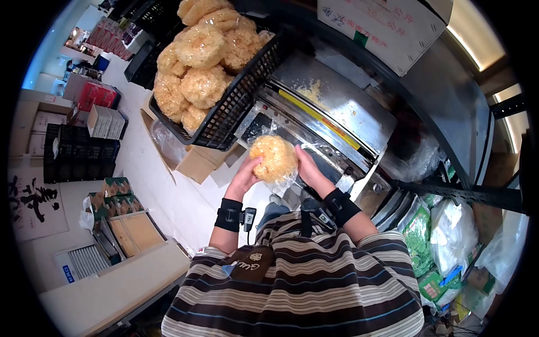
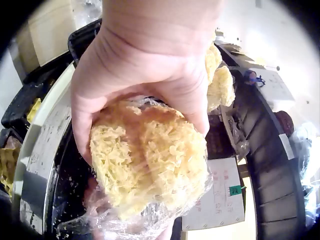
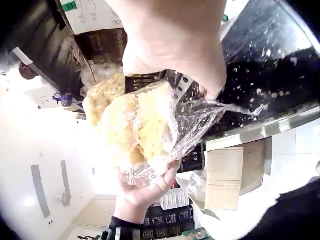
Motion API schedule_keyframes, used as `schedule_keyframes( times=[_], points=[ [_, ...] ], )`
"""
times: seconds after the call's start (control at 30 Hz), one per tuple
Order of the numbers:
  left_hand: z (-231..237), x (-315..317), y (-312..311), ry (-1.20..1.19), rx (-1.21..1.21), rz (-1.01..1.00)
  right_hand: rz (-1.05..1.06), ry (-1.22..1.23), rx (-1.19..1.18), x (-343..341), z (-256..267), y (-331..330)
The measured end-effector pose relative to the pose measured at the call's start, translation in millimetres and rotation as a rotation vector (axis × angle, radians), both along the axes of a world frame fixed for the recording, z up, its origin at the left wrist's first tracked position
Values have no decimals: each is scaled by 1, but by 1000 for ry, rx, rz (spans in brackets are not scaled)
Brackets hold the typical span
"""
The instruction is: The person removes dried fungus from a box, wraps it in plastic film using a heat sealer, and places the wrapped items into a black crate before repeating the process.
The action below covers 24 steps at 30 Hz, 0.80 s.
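Observation:
A round, pale yellow, crinkly food cake (image 1: 273, 159) in clear plastic wrap is held up in front of the body. The left hand (image 1: 242, 178) grips its left side; in the left wrist view the fingers and thumb of this hand (image 2: 145, 65) curl round the cake (image 2: 150, 155). On the other side, the right hand (image 1: 311, 170) holds the wrap at the cake's right edge. In the right wrist view, loose wrap (image 3: 195, 125) bunches by the right hand (image 3: 175, 45), whose fingertips are mostly hidden, and the left hand (image 3: 145, 192) supports the cake from the far side.
A black basket (image 1: 224, 106) piled with similar wrapped cakes (image 1: 202, 45) stands at the upper left, above an open cardboard box (image 1: 199, 163). Behind the held cake is a metal machine (image 1: 337, 106) with crumbs on top. Plastic bags (image 1: 452, 230) lie at the right.

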State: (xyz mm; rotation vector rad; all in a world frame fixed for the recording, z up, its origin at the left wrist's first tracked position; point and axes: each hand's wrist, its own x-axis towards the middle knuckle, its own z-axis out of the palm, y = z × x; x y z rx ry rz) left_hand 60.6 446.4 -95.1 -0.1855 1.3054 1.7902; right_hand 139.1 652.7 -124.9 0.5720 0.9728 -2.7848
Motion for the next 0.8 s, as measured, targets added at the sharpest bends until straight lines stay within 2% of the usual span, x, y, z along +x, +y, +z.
schedule_keyframes(
  times=[0.17,0.23,0.43,0.53,0.57,0.67,0.8],
  points=[
    [17,-4,-8,97,-103,5,40,86,-14,-16,19,-23],
    [20,-4,-15,110,-99,-5,4,37,138,-7,26,-29],
    [46,-3,-64,111,-113,-57,145,31,141,4,-3,-66],
    [52,0,-86,166,-92,-137,193,-31,-281,-8,0,-72],
    [52,2,-90,167,-97,-123,207,-31,-285,-15,4,-73],
    [63,10,-98,237,-132,-134,423,21,-10,-29,16,-77],
    [69,28,-115,218,-163,-84,623,113,-22,-37,18,-80]
  ],
)
